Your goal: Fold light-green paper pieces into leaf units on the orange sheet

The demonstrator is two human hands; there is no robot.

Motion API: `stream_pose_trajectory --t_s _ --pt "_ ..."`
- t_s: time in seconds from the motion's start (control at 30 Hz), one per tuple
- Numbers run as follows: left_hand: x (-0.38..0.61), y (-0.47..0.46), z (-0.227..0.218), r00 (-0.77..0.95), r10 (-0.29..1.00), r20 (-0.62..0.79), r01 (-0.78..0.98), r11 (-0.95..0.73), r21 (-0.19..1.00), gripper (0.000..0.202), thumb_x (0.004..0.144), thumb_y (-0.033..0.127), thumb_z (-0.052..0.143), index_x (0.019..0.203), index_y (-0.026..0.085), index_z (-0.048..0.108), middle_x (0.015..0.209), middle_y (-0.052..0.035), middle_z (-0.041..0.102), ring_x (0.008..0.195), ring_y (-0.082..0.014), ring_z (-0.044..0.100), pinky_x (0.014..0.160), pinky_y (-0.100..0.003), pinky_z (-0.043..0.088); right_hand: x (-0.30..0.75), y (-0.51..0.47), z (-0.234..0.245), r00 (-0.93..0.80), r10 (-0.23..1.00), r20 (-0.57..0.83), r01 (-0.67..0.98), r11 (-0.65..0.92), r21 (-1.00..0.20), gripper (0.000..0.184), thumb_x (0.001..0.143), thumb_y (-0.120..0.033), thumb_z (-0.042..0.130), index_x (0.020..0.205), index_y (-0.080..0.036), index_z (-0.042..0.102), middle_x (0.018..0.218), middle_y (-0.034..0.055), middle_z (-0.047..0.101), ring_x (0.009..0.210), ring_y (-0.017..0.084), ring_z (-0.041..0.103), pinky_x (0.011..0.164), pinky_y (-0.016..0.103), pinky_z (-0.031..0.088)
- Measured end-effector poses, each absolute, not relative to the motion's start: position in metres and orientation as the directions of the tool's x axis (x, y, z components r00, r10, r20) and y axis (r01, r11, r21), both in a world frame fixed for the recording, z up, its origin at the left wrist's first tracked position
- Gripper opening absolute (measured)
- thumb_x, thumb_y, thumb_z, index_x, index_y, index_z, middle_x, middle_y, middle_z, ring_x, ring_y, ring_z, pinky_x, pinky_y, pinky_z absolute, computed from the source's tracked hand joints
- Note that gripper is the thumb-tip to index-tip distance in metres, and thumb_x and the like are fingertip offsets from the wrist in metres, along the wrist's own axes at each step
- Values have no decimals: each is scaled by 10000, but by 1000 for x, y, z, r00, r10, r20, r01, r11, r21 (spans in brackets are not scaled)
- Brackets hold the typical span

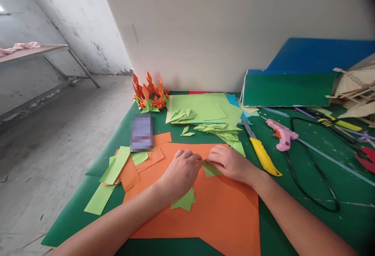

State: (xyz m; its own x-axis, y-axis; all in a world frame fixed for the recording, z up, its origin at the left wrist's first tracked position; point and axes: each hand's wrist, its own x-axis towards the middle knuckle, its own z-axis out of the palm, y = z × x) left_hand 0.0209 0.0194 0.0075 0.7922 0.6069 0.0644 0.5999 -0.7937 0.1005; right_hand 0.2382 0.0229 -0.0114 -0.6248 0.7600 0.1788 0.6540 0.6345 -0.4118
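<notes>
Folding the small green paper piece [211, 169] appears to be the step in hand; it lies on the large orange sheet [222, 213], near the middle of the surface [295, 193] and closer to its near edge. The left hand [180, 172] has its fingers curled and pinches the left tip of the piece. The right hand [230, 162] pinches and presses the piece from the right, fingers close together. For a clean result, align the paper edges first, hold one side flat against the orange sheet, then run a fingertip along the fold line from the middle outward. Avoid shifting the sheet underneath. A second green piece [184, 202] lies beside the left wrist. No box or tray shows in view: the folded green pieces [225, 133] lie loose in a pile toward the far edge, in front of flat green sheets [205, 107]. An orange paper crown [149, 92] stands at the far left corner. A yellow utility knife [263, 156] and a pink glue gun [281, 134] lie to the right of the hands.
</notes>
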Motion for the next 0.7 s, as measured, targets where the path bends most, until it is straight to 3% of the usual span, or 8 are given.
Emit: stream_pose_trajectory --t_s 0.1,0.43,0.7 --pt "19 19 6 793 603 87 593 -797 115 247 913 99 414 1015 185 622 1103 -57 645 921 -212 522 779 -370 378 240 23 -12 -633 752 185 643 643 -415 226 984 -225 427 947 -208 650 823 48 593 832 193 541 713 310 420" --pt "17 20 3 787 603 130 581 -796 170 259 899 90 437 1007 191 650 1100 -30 656 897 -196 505 809 -366 384 241 24 -10 -652 744 146 645 646 -408 229 988 -207 416 840 -201 591 791 37 573 792 187 516 715 309 410" --pt "16 20 2 782 607 142 580 -792 191 280 900 89 437 1045 203 647 1115 -23 653 915 -195 512 823 -365 376 243 22 -13 -642 742 193 649 660 -378 256 985 -215 395 763 -194 519 736 33 537 738 185 485 679 313 393"
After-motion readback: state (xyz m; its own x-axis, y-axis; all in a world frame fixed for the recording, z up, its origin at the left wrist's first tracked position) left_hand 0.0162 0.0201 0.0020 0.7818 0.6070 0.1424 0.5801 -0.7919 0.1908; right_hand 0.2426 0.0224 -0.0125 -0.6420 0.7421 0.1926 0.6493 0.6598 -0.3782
